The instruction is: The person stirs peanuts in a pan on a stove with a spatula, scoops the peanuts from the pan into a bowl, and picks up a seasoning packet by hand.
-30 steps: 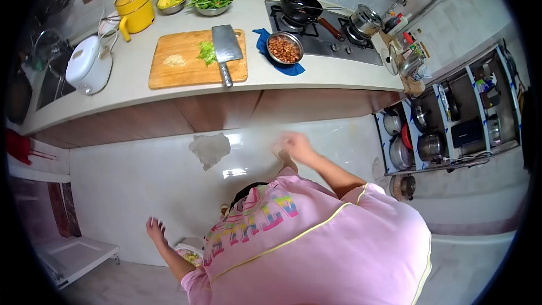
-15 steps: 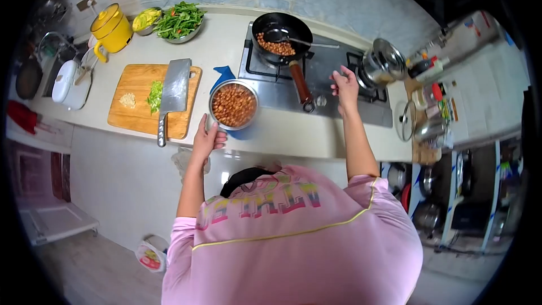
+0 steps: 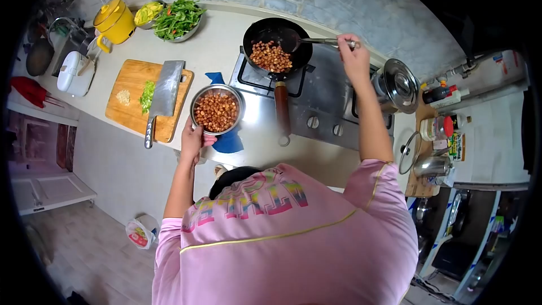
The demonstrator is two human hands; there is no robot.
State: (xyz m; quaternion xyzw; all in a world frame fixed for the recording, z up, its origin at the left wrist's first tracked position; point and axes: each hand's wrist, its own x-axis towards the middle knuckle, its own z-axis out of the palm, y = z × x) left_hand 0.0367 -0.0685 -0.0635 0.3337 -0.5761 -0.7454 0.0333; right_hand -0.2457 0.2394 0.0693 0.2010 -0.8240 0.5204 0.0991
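Observation:
My left hand (image 3: 193, 141) is closed on the near rim of a round metal bowl (image 3: 242, 107). Inside the bowl lie reddish-brown peanuts (image 3: 214, 110). Under it a blue cloth (image 3: 228, 143) shows on the counter edge. My right hand (image 3: 354, 61) grips the end of a metal spatula (image 3: 319, 40), whose blade rests inside a black wok (image 3: 275, 25). More brown peanuts (image 3: 271, 57) lie in the wok's near left part. The wok sits on the left burner, its wooden handle (image 3: 282, 104) pointing toward me.
On the left, a cutting board (image 3: 119, 118) carries a cleaver (image 3: 167, 90), chopped greens and minced white bits. Behind stand a bowl of leafy greens (image 3: 179, 20) and a yellow pot (image 3: 114, 21). A lidded steel pot (image 3: 401, 85) occupies the right of the stove (image 3: 322, 101).
My right hand has moved up and taken hold of the spatula. My left hand has closed on the bowl's rim. The spatula and the peanuts in the wok have shifted.

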